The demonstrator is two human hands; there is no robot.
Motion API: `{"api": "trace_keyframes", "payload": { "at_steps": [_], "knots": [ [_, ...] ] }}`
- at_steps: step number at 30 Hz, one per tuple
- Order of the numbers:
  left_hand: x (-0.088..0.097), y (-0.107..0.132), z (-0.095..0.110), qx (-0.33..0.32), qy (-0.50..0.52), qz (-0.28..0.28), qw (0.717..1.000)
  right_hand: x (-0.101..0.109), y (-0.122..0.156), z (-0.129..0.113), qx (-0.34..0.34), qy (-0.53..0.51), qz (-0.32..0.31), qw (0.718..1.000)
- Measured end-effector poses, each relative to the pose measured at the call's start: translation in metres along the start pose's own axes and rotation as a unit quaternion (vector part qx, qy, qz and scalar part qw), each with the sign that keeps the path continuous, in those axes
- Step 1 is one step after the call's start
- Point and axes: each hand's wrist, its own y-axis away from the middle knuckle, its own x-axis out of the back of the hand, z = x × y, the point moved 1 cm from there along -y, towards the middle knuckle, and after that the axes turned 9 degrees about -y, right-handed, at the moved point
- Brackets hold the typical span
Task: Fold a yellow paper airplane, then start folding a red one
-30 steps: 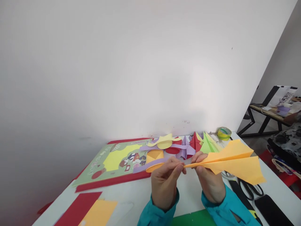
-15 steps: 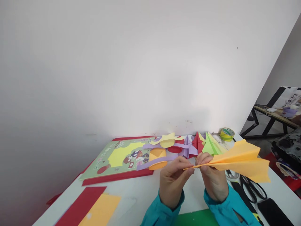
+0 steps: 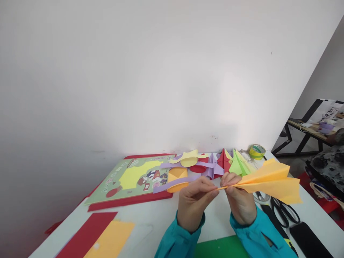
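Note:
An orange paper plane (image 3: 271, 181) is held above the table, its narrow nose pointing left and its wings spread out to the right. My left hand (image 3: 196, 200) pinches the tip of the nose between thumb and fingers. Just to the right, my right hand (image 3: 239, 197) is closed on the folded body behind the nose. Beyond my hands stand folded paper pieces, among them a green paper plane (image 3: 239, 164), a red one (image 3: 224, 161) and a purple one (image 3: 214, 172).
Left of my hands are a green paper pack (image 3: 107, 190), red paper (image 3: 88, 231) and orange paper (image 3: 114, 236). Paper rings with strips, one an orange ring (image 3: 177, 187), sit mid-table. Tape (image 3: 257, 152), black scissors (image 3: 285, 213) and a black phone (image 3: 310, 240) lie at right.
The view has shifted slightly, so most things sit a little further left. My left fingers now cover more of the plane's nose tip; both hands keep their grip.

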Motion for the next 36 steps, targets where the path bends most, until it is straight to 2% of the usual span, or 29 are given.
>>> {"api": "trace_keyframes", "payload": {
  "at_steps": [4, 10, 12, 14, 16, 19, 20, 22, 27, 31, 36],
  "knots": [
    [0.004, -0.001, -0.001, -0.01, -0.006, -0.007, 1.0, -0.001, -0.002, 0.002, -0.021, -0.036, -0.002, 0.999],
    [0.009, -0.005, 0.0, -0.021, -0.013, 0.003, 1.0, -0.002, -0.003, 0.004, -0.08, -0.123, 0.027, 0.989],
    [0.011, -0.006, 0.001, -0.024, -0.033, -0.007, 0.999, -0.002, -0.004, 0.004, -0.088, -0.133, 0.033, 0.987],
    [0.013, -0.006, 0.005, -0.043, -0.096, -0.014, 0.994, 0.0, -0.006, 0.004, -0.083, -0.114, 0.045, 0.989],
    [0.015, -0.005, 0.009, -0.085, -0.21, -0.011, 0.974, 0.002, -0.007, 0.004, -0.067, -0.066, 0.063, 0.994],
    [0.012, 0.0, 0.016, -0.174, -0.369, 0.007, 0.913, 0.003, -0.006, 0.003, -0.059, 0.023, 0.061, 0.996],
    [0.01, 0.002, 0.018, -0.197, -0.395, 0.005, 0.897, 0.002, -0.005, 0.002, -0.065, 0.048, 0.048, 0.996],
    [0.005, 0.005, 0.021, -0.217, -0.411, -0.015, 0.885, -0.002, -0.002, 0.002, -0.082, 0.09, 0.012, 0.992],
    [0.001, 0.004, 0.023, -0.199, -0.36, -0.053, 0.91, -0.009, 0.001, 0.001, -0.105, 0.137, -0.052, 0.984],
    [0.01, 0.0, 0.024, -0.184, -0.319, -0.026, 0.929, -0.003, -0.002, 0.003, -0.102, 0.164, -0.107, 0.975],
    [0.019, -0.001, 0.024, -0.153, -0.308, -0.033, 0.938, 0.002, -0.005, 0.003, -0.105, 0.073, -0.083, 0.988]
  ]
}}
